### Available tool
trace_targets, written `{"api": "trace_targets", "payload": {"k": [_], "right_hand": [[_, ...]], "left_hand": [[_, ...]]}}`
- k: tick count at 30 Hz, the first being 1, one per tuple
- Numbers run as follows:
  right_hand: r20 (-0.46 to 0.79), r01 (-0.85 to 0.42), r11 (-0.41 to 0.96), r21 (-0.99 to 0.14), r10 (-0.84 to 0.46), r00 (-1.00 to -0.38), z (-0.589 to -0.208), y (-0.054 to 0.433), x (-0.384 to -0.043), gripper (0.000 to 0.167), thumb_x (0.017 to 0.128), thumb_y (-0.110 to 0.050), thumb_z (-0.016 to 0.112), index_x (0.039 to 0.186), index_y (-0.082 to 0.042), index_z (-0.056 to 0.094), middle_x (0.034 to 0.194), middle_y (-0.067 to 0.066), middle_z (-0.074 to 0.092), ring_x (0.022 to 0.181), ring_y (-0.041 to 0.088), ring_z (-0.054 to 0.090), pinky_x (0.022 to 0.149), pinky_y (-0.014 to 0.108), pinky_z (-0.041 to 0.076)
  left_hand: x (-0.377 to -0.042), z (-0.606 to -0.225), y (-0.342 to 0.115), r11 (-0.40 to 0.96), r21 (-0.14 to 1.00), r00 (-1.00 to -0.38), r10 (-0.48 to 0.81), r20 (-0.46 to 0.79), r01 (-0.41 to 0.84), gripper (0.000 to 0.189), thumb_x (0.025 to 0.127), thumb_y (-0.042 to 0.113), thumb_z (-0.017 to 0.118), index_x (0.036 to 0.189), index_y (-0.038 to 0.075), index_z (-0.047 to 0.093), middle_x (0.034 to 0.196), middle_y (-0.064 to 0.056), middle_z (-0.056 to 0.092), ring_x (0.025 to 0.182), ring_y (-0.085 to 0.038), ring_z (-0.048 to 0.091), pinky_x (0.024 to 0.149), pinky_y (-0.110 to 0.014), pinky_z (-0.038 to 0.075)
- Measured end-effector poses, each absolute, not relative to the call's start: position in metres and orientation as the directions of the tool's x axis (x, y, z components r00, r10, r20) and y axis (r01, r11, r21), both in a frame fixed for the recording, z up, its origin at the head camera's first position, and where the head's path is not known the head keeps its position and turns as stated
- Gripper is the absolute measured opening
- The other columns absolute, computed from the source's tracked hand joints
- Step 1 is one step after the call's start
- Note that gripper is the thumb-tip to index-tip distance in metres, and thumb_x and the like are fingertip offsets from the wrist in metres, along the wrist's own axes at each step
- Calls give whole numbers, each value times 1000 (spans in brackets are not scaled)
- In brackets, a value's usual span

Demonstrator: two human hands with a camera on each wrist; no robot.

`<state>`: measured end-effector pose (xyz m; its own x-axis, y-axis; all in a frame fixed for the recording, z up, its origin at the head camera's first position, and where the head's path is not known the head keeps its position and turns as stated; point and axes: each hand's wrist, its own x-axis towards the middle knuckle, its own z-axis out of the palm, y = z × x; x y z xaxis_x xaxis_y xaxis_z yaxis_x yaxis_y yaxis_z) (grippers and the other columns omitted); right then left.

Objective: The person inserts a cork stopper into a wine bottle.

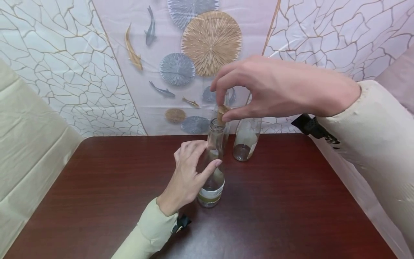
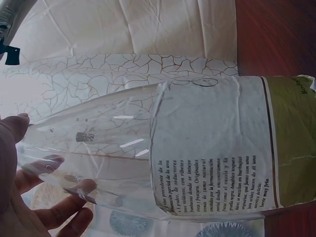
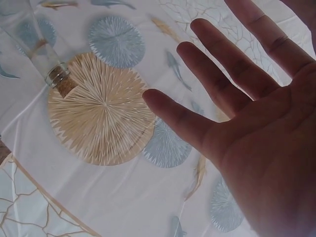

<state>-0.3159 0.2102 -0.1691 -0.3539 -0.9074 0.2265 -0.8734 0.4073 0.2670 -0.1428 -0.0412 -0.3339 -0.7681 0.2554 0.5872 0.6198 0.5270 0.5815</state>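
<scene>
Head view: left hand (image 1: 187, 172) fingers grasp an empty clear bottle (image 1: 211, 172); right hand (image 1: 258, 90) fingers pinch a cork (image 1: 221, 114) at its mouth. Behind stands a second bottle (image 1: 246, 138) holding dark dregs.

Your left hand (image 1: 187, 172) is bare, with no ring or glove, and its nails are trimmed short and left plain. The sleeve on that arm (image 1: 145, 233) is a pale cream-green fabric that ends in a snug cuff at the wrist, and a small black strap with a clip (image 1: 182, 222) sits just under the cuff. Your right hand (image 1: 258, 88) is bare too, nothing on its fingers. Its sleeve (image 1: 378, 144) is a looser, off-white cream cloth, slightly textured and creased, and a black strap or buckle piece (image 1: 312, 127) pokes out at the wrist where the cuff begins
</scene>
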Motion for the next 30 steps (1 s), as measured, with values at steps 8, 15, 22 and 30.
{"api": "trace_targets", "payload": {"k": [8, 15, 22, 30], "right_hand": [[144, -875, 481, 58, -871, -469, -107, 155, -201, 17, 89, -56, 73, 95, -41, 70, 126, -20, 63, 118, 7, 61, 103, 43, 49], [86, -832, 553, 44, -832, -548, -96, 138, -170, 12, 86, -27, 84, 90, -23, 74, 128, -2, 68, 121, 19, 64, 106, 42, 49], [91, -830, 557, 21, -828, -553, -98, 138, -170, 12, 85, -27, 84, 91, -24, 75, 129, -3, 67, 120, 19, 64, 105, 42, 49], [116, -822, 569, -24, -815, -567, -102, 140, -171, 13, 83, -25, 85, 89, -24, 74, 128, -5, 68, 122, 18, 62, 106, 43, 48]], "left_hand": [[-143, -334, -41, 525, 585, -770, 254, 586, 618, 42, 97, 41, 67, 131, 17, 63, 131, -1, 59, 129, -19, 44, 112, -53, 22], [-143, -334, -42, 524, 585, -771, 261, 581, 619, 42, 97, 42, 67, 131, 17, 63, 131, 0, 60, 129, -19, 44, 111, -53, 22], [-143, -335, -41, 526, 589, -775, 259, 576, 614, 42, 97, 42, 66, 129, 16, 63, 131, 0, 59, 129, -19, 44, 112, -54, 23], [-144, -335, -41, 518, 586, -767, 259, 586, 623, 42, 97, 41, 67, 129, 15, 63, 132, -1, 60, 129, -19, 44, 111, -54, 23]]}}
